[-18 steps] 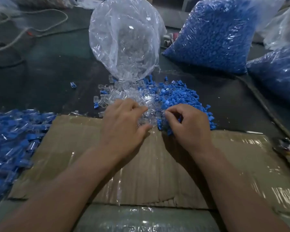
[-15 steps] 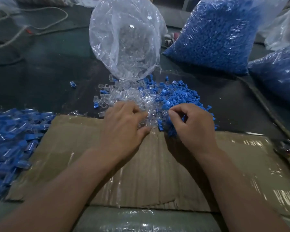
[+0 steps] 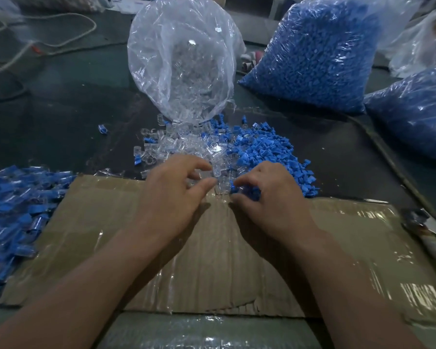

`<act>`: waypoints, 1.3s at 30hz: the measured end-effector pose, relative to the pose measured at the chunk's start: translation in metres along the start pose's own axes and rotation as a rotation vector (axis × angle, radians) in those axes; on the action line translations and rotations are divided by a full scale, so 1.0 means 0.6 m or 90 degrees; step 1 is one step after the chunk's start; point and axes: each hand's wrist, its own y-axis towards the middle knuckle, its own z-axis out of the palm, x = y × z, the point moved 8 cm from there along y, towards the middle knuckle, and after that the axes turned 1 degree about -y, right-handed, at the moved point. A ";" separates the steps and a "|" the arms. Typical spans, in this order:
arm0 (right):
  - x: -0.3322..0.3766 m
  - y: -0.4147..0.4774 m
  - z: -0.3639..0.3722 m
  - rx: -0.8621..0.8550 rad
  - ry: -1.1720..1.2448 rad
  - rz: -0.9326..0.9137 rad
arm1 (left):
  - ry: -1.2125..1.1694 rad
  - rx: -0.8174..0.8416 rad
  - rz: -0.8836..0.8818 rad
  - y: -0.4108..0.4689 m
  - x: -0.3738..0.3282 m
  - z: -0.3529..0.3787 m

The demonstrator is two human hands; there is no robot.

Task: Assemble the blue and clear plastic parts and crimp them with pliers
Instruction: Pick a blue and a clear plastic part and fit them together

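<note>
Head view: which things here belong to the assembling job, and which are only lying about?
For the job: left hand, right hand, loose clear parts, loose blue parts, pile of blue-and-clear pieces, cardboard, clear bag, blue bag.

Lying about: white cord, pale bag far right. The dim object at the right edge is too blurred to name.

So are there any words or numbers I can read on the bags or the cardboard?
Nothing here can be read.
On the white packet at the top edge: dark print, too blurred to read.
On the clear bag, the blue bags and the cardboard: no writing shows.
</note>
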 end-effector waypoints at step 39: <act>0.041 -0.021 -0.022 -0.114 0.331 -0.020 | -0.409 0.075 -0.257 -0.024 0.026 0.028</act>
